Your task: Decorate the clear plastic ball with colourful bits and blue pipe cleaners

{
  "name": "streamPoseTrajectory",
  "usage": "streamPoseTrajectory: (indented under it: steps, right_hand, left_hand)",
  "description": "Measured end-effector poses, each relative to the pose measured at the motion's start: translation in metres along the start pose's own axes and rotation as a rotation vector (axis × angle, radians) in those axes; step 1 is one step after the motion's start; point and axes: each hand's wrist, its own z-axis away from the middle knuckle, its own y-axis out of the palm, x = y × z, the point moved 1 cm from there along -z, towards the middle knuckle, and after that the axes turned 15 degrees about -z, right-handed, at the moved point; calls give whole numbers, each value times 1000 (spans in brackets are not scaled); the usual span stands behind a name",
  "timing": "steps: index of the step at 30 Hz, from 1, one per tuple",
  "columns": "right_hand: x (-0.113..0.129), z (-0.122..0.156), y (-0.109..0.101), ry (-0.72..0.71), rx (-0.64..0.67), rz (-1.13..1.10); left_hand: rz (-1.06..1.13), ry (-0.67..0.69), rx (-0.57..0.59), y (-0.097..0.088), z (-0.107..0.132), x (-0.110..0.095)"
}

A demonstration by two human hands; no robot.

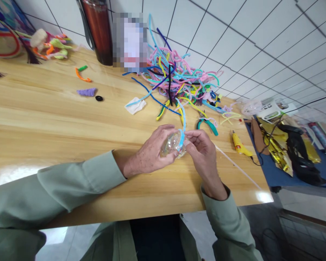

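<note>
My left hand (154, 148) is wrapped round a clear, rounded plastic piece (170, 143), perhaps the cut end of a bottle; its full shape is hidden by my fingers. A light blue pipe cleaner (182, 139) runs around the plastic, and its free end sticks up and away over the table. At the right side of the plastic, my right hand (202, 150) pinches the pipe cleaner with thumb and forefinger. Just beyond my hands lie yellow-handled pliers (161, 111) and teal-handled pliers (212, 127).
A tangled heap of coloured pipe cleaners (176, 76) lies against the tiled wall. A dark red tumbler (99, 32) stands left of it. To the right are a yellow glue gun (240, 144) with its cord and a blue surface (277, 174) with gold foil. A purple piece (87, 92) lies left.
</note>
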Motion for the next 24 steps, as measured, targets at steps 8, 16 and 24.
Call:
streamPoseTrajectory:
  steps: [8, 16, 24]
  right_hand:
    - [4, 1, 1, -67, -10, 26]
    - [14, 0, 5, -224, -7, 211]
    - [11, 1, 3, -165, -21, 186]
  left_hand:
    - [-6, 16, -19, 2, -1, 0]
    - [-18, 26, -22, 3, 0, 0]
    - [-19, 17, -20, 2, 1, -1]
